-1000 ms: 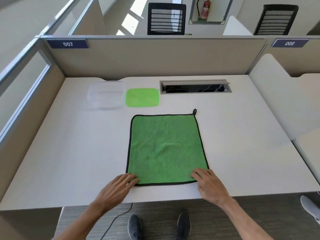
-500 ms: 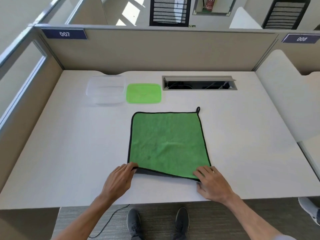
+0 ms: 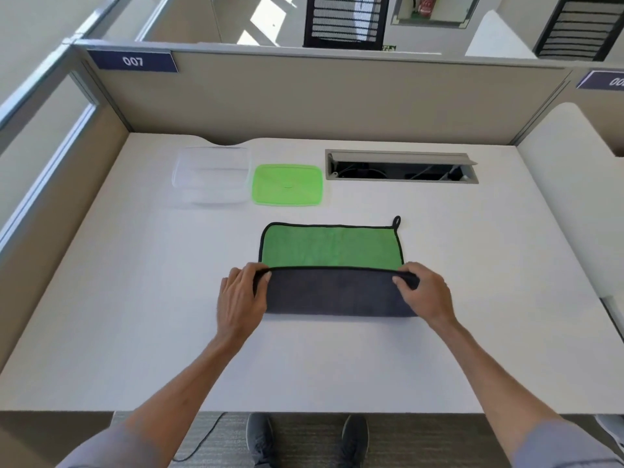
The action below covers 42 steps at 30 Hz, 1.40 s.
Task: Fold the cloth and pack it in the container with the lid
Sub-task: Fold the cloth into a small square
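Note:
A green cloth (image 3: 329, 246) with black trim and a dark grey underside lies on the white desk (image 3: 472, 298). Its near half is lifted and turned over toward the back, showing the grey side. My left hand (image 3: 241, 297) pinches the left corner of that lifted edge. My right hand (image 3: 423, 292) pinches the right corner. A small hanging loop sticks out at the cloth's far right corner. Behind the cloth, a clear plastic container (image 3: 211, 175) stands open at the back left. Its green lid (image 3: 287, 185) lies flat beside it on the right.
A cable slot (image 3: 400, 166) with a raised flap is sunk into the desk at the back right. Beige partition walls close off the back and both sides. Bare desk surface surrounds the cloth.
Both hands have gripped the cloth's near corners, lifted them and carried the edge toward the back, so the grey underside now covers the near half. The camera has moved closer.

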Available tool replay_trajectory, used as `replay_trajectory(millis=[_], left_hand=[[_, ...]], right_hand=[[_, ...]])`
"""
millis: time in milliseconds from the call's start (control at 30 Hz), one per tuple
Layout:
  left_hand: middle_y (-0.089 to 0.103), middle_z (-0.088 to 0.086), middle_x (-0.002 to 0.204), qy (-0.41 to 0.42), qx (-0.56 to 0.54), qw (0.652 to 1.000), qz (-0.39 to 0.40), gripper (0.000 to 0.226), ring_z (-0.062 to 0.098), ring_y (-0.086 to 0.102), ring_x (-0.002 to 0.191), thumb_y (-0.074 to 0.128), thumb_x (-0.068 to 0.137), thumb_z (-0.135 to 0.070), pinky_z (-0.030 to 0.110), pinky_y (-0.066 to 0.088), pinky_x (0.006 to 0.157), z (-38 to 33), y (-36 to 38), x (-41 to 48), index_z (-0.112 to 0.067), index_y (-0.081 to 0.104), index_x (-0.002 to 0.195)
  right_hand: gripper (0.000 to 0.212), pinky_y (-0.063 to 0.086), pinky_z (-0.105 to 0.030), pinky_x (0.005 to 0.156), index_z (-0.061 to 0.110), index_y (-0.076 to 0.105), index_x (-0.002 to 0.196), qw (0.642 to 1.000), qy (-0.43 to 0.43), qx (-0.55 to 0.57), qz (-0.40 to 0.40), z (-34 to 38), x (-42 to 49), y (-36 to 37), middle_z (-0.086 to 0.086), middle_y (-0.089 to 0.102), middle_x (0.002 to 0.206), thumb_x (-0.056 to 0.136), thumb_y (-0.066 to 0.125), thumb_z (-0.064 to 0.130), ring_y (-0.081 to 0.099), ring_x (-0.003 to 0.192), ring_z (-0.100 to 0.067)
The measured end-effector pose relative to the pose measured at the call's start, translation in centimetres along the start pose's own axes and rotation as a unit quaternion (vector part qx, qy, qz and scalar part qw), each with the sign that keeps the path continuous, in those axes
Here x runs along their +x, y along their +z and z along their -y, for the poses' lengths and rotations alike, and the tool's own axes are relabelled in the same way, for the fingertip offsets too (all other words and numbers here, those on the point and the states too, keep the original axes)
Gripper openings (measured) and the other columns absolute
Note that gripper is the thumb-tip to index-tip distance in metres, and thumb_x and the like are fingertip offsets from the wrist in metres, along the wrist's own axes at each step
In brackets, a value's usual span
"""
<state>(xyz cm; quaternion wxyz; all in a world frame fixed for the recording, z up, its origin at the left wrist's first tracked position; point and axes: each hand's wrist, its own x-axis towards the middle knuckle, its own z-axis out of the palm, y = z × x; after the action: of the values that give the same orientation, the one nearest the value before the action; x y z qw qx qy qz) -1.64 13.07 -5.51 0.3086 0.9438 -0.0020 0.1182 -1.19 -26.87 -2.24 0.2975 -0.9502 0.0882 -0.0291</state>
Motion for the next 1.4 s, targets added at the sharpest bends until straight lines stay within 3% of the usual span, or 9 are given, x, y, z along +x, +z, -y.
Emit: replay_trajectory(millis=[267, 567, 867, 1100, 1200, 1267, 1400], left_hand=[[0.078, -0.01, 0.117, -0.087, -0.023, 0.996, -0.01, 0.011, 0.025, 0.059, 0.112, 0.058, 0.113, -0.035, 0.043, 0.049, 0.095, -1.6, 2.1, 7.3, -0.028, 0.065, 0.119], [0.078, -0.005, 0.116, -0.149, -0.032, 0.988, 0.001, 0.017, 0.029, 0.058, 0.116, 0.059, 0.113, -0.035, 0.049, 0.051, 0.099, -1.2, 4.5, 11.6, -0.022, 0.068, 0.117], [0.078, 0.002, 0.118, -0.174, -0.014, 0.984, 0.019, 0.018, 0.035, 0.059, 0.115, 0.057, 0.115, -0.029, 0.054, 0.05, 0.098, -0.6, 6.3, 14.1, -0.016, 0.069, 0.117], [0.076, 0.003, 0.123, -0.192, 0.007, 0.981, 0.036, 0.02, 0.036, 0.059, 0.117, 0.054, 0.116, -0.03, 0.055, 0.051, 0.097, 0.0, 7.2, 14.6, -0.016, 0.068, 0.118], [0.074, 0.005, 0.123, -0.188, 0.021, 0.981, 0.038, 0.021, 0.036, 0.059, 0.118, 0.053, 0.116, -0.029, 0.054, 0.05, 0.098, 0.0, 7.5, 14.7, -0.015, 0.067, 0.12], [0.07, 0.005, 0.129, -0.166, 0.054, 0.984, 0.035, 0.021, 0.036, 0.058, 0.122, 0.053, 0.116, -0.029, 0.053, 0.047, 0.101, -0.3, 7.8, 14.5, -0.017, 0.066, 0.126], [0.059, 0.002, 0.152, -0.082, 0.117, 0.989, 0.028, 0.032, 0.031, 0.052, 0.144, 0.056, 0.113, -0.025, 0.05, 0.042, 0.115, -1.7, 8.3, 13.5, -0.019, 0.06, 0.144]], right_hand=[[0.012, 0.059, -0.041, 0.086, 0.024, 0.074, 0.106, 0.996, 0.062, 0.062, 0.01, 0.7, 6.6, 0.8, 0.008, 0.077, 0.102, 0.098, 0.07, 0.016, 0.071, 0.098, -0.022], [0.005, 0.049, -0.032, 0.08, 0.024, 0.074, 0.103, 0.99, 0.108, 0.092, -0.008, 0.2, 10.9, 2.6, 0.008, 0.076, 0.1, 0.1, 0.072, 0.021, 0.069, 0.096, -0.02], [0.012, 0.054, -0.035, 0.096, 0.021, 0.075, 0.112, 0.987, 0.126, 0.102, -0.024, 0.1, 13.8, 3.7, 0.004, 0.078, 0.113, 0.103, 0.068, 0.015, 0.07, 0.108, -0.021], [0.009, 0.057, -0.036, 0.094, 0.018, 0.074, 0.11, 0.984, 0.134, 0.115, -0.033, -0.1, 14.6, 4.9, 0.003, 0.078, 0.112, 0.102, 0.071, 0.014, 0.071, 0.108, -0.022], [0.01, 0.055, -0.037, 0.095, 0.018, 0.074, 0.111, 0.986, 0.131, 0.092, -0.043, -0.2, 14.7, 5.3, 0.003, 0.075, 0.115, 0.101, 0.073, 0.016, 0.071, 0.109, -0.024], [0.018, 0.05, -0.044, 0.102, 0.02, 0.072, 0.119, 0.992, 0.11, 0.021, -0.059, -0.2, 14.4, 5.7, 0.002, 0.07, 0.123, 0.101, 0.073, 0.017, 0.066, 0.115, -0.026], [0.033, 0.047, -0.049, 0.107, 0.023, 0.063, 0.137, 0.992, 0.009, -0.087, -0.094, 1.1, 12.6, 6.9, 0.002, 0.061, 0.141, 0.104, 0.065, 0.022, 0.057, 0.129, -0.024]])
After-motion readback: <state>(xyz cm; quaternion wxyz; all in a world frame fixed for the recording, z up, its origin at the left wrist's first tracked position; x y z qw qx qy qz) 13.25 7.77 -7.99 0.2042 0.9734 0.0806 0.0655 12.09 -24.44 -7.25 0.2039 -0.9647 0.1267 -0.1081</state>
